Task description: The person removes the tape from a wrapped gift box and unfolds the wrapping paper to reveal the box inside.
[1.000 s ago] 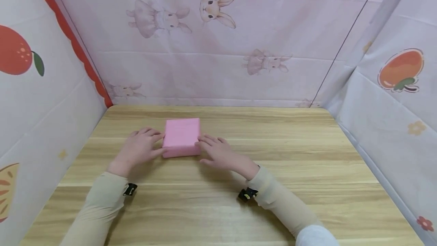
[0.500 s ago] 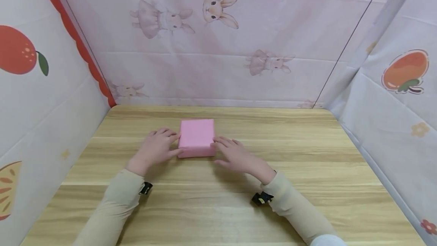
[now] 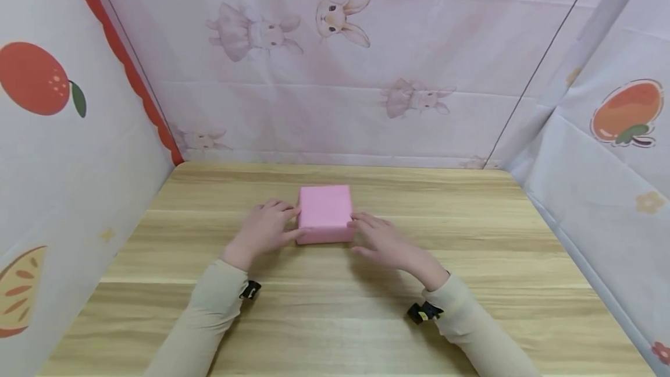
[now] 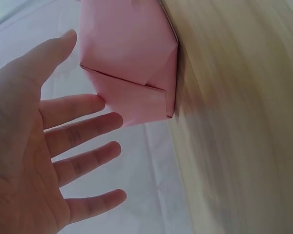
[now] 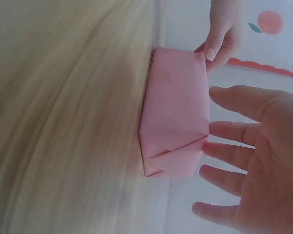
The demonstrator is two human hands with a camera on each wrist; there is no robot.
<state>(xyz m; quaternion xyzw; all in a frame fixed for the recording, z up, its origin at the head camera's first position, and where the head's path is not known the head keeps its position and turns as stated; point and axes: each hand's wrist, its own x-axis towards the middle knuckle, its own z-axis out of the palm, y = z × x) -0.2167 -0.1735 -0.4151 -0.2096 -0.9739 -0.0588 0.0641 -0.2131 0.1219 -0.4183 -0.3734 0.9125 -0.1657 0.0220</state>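
A pink paper-wrapped box lies flat on the wooden table, between both hands. On its left side, the left hand has its fingers extended, with the thumb by the front corner and a fingertip at the side. The right hand reaches the opposite side, its fingertips right at the top edge. In the left wrist view, the fingers are spread beside the folded end of the box. The right wrist view shows straight, spread fingers close to the box, with the left thumb at its far corner.
The wooden table extends around the box on every side. Behind it hangs a pink cloth printed with rabbits. White cloths with fruit prints close off the left side and the right side. Each wrist carries a small black camera.
The pink box has slid to the right across the table, with both hands moving along on either side of it. The head view has shifted slightly too.
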